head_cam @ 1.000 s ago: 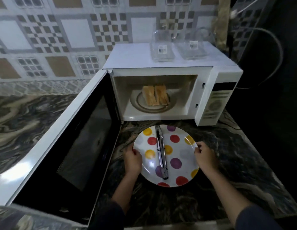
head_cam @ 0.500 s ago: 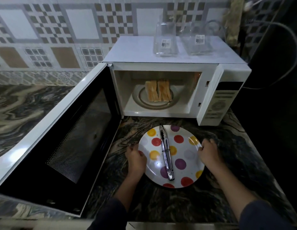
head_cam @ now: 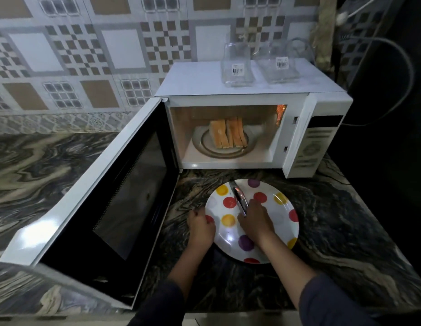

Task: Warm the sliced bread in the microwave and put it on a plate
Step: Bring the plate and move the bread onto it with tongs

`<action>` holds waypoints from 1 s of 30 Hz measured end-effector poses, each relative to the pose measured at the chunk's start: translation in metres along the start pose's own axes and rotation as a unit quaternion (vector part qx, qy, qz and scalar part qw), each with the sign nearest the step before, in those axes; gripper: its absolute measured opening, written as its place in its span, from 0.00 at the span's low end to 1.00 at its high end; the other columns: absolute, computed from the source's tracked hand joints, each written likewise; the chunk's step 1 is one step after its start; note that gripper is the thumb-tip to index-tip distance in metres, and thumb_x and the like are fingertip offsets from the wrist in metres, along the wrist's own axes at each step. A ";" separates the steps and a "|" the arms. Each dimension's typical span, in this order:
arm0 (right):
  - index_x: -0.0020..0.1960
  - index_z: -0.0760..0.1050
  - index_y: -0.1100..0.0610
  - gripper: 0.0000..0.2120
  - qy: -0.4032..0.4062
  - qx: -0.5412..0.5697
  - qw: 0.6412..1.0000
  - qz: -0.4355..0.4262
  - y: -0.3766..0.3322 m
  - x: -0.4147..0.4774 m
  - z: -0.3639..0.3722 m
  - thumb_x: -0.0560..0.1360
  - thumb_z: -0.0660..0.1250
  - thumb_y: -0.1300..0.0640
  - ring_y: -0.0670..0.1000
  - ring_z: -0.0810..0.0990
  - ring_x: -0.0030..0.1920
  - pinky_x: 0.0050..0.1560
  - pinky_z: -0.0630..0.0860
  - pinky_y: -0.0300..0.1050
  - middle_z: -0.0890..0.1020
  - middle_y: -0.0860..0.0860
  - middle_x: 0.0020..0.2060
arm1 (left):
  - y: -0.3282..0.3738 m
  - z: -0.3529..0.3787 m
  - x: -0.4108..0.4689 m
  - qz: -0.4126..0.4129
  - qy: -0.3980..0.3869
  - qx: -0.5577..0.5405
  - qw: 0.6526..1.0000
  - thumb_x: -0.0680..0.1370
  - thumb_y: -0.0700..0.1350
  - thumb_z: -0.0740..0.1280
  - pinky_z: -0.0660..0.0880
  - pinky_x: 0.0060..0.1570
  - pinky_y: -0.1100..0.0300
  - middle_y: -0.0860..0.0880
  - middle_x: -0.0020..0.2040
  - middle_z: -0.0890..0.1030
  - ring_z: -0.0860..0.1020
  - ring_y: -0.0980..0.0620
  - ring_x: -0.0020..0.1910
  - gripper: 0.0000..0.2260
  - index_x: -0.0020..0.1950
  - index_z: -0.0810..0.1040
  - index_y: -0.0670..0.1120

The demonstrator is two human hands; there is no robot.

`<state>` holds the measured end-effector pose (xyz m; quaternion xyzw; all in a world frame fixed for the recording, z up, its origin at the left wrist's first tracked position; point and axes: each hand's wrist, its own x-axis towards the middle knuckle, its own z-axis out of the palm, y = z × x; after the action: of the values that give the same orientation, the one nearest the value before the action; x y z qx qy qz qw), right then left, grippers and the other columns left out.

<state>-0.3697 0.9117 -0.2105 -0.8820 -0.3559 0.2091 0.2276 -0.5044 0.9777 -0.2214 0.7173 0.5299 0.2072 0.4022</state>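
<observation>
Several bread slices [head_cam: 228,134] stand on edge on the glass turntable [head_cam: 206,149] inside the white microwave [head_cam: 252,100], whose door [head_cam: 106,191] hangs wide open to the left. On the counter in front lies a white plate [head_cam: 282,215] with coloured dots. Metal tongs [head_cam: 238,196] lie across it. My left hand [head_cam: 201,228] grips the plate's left rim. My right hand [head_cam: 255,220] rests over the plate's middle, fingers closed on the tongs' near end.
Two clear glass containers [head_cam: 236,65] [head_cam: 279,64] stand on top of the microwave. A dark marbled counter [head_cam: 346,231] runs all around, its front edge near my arms. A cable [head_cam: 402,57] loops on the right by the dark wall.
My right hand left the plate's right rim and moved to the centre, closing on the tongs. My left hand stays on the left rim.
</observation>
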 end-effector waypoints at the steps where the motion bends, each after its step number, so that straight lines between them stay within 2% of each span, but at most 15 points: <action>1: 0.59 0.67 0.59 0.14 0.003 0.003 1.000 -0.002 0.000 -0.003 0.000 0.76 0.59 0.54 0.58 0.73 0.58 0.57 0.73 0.50 0.74 0.58 0.59 | -0.001 -0.002 0.003 0.002 0.005 -0.002 1.000 0.73 0.34 0.62 0.64 0.66 0.54 0.34 0.61 0.69 0.68 0.36 0.62 0.16 0.61 0.74 0.34; 3: 0.58 0.68 0.59 0.11 0.012 0.003 1.000 -0.015 0.000 -0.010 -0.002 0.77 0.59 0.56 0.57 0.75 0.56 0.56 0.74 0.49 0.75 0.57 0.57 | 0.003 -0.009 0.009 0.002 0.026 -0.026 0.999 0.73 0.34 0.62 0.66 0.64 0.53 0.34 0.59 0.72 0.71 0.37 0.59 0.15 0.59 0.76 0.34; 5: 0.58 0.68 0.59 0.12 0.037 0.014 0.998 -0.047 -0.001 -0.018 -0.011 0.78 0.59 0.54 0.57 0.76 0.54 0.53 0.74 0.48 0.76 0.57 0.57 | 0.015 -0.019 0.016 0.021 0.045 -0.080 0.996 0.77 0.40 0.60 0.70 0.59 0.53 0.36 0.56 0.77 0.75 0.39 0.56 0.12 0.56 0.77 0.37; 8: 0.62 0.67 0.58 0.15 0.102 0.004 0.984 -0.148 -0.010 -0.027 -0.033 0.78 0.59 0.54 0.57 0.75 0.56 0.52 0.74 0.49 0.72 0.55 0.60 | 0.056 -0.039 0.015 0.009 -0.039 -0.232 0.972 0.79 0.54 0.58 0.74 0.52 0.55 0.44 0.52 0.81 0.79 0.46 0.52 0.18 0.55 0.78 0.42; 10: 0.61 0.68 0.58 0.13 0.150 -0.017 0.969 -0.196 -0.020 -0.031 -0.049 0.78 0.60 0.55 0.58 0.76 0.53 0.46 0.74 0.50 0.71 0.54 0.58 | 0.081 -0.045 0.015 0.023 -0.098 -0.317 0.943 0.78 0.59 0.58 0.78 0.49 0.53 0.43 0.49 0.83 0.81 0.46 0.49 0.20 0.51 0.80 0.45; 13: 0.55 0.69 0.58 0.09 0.196 -0.077 0.948 -0.240 -0.033 -0.039 -0.071 0.78 0.59 0.54 0.58 0.76 0.44 0.34 0.69 0.48 0.71 0.53 0.54 | 0.108 -0.048 0.011 0.040 -0.116 -0.411 0.903 0.76 0.53 0.65 0.77 0.47 0.52 0.40 0.44 0.81 0.81 0.43 0.46 0.14 0.46 0.78 0.42; 15: 0.54 0.69 0.57 0.08 0.208 -0.095 0.939 -0.258 -0.038 -0.044 -0.080 0.78 0.59 0.54 0.58 0.76 0.42 0.32 0.67 0.47 0.71 0.53 0.53 | 0.117 -0.049 0.011 0.041 -0.109 -0.457 0.882 0.76 0.48 0.67 0.79 0.45 0.55 0.40 0.43 0.80 0.81 0.44 0.45 0.08 0.46 0.77 0.42; 19: 0.52 0.69 0.58 0.07 0.210 -0.058 0.938 -0.269 -0.041 -0.049 -0.093 0.78 0.59 0.54 0.56 0.76 0.43 0.38 0.75 0.54 0.73 0.53 0.50 | 0.124 -0.057 0.011 0.060 -0.102 -0.491 0.863 0.77 0.44 0.66 0.79 0.38 0.64 0.44 0.42 0.79 0.80 0.49 0.43 0.06 0.47 0.77 0.41; 22: 0.52 0.71 0.60 0.09 0.204 -0.040 0.939 -0.274 -0.032 -0.049 -0.096 0.78 0.58 0.54 0.55 0.76 0.42 0.40 0.75 0.55 0.75 0.53 0.47 | 0.126 -0.068 0.012 0.084 -0.078 -0.498 0.860 0.78 0.44 0.64 0.78 0.37 0.67 0.46 0.39 0.77 0.79 0.51 0.39 0.09 0.51 0.75 0.38; 27: 0.47 0.71 0.58 0.09 0.162 0.004 0.951 -0.264 -0.013 -0.042 -0.095 0.78 0.60 0.52 0.53 0.74 0.39 0.41 0.75 0.58 0.73 0.50 0.40 | 0.126 -0.077 0.016 0.080 -0.048 -0.511 0.854 0.78 0.44 0.63 0.79 0.37 0.66 0.46 0.36 0.73 0.76 0.51 0.38 0.08 0.50 0.75 0.39; 30: 0.50 0.72 0.54 0.10 0.160 0.026 0.957 -0.243 -0.008 -0.039 -0.102 0.74 0.65 0.49 0.49 0.75 0.44 0.45 0.76 0.50 0.74 0.48 0.45 | 0.129 -0.080 0.016 0.074 -0.040 -0.529 0.845 0.78 0.44 0.63 0.79 0.36 0.66 0.46 0.36 0.75 0.77 0.53 0.36 0.06 0.48 0.76 0.41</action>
<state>-0.3455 0.8634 -0.1160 -0.7848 -0.5127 0.0131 0.3478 -0.4798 1.0063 -0.0737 0.4405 0.2689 0.4559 0.7251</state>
